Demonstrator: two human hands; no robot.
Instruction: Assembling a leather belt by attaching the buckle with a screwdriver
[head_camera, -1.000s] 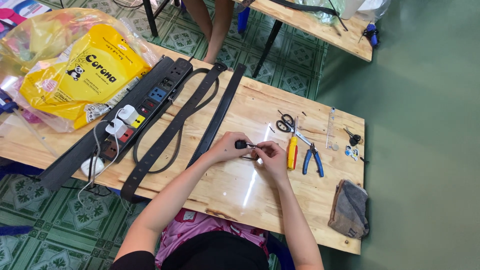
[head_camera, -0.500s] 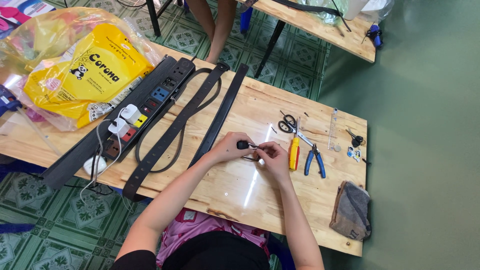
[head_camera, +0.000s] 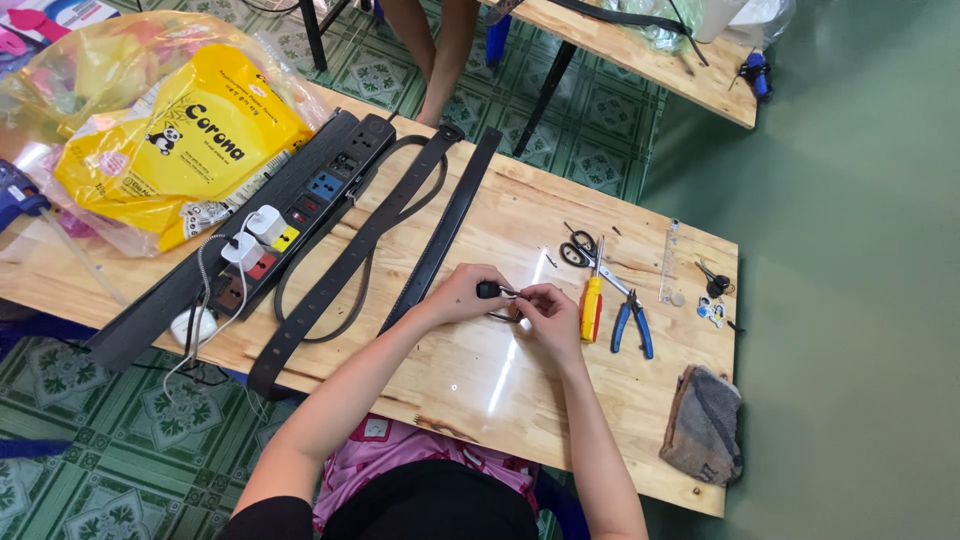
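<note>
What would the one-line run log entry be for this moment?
left hand: holds small black part | right hand: touches part | nearby: yellow screwdriver, blue pliers

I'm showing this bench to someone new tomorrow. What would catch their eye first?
Probably the bright yellow plastic bag at the table's far left corner, beside the long black power strip with white plugs in it. At mid-table, the left hand and right hand meet over a small black part, with dark leather straps to their left and a yellow-handled screwdriver and blue pliers to their right.
</note>
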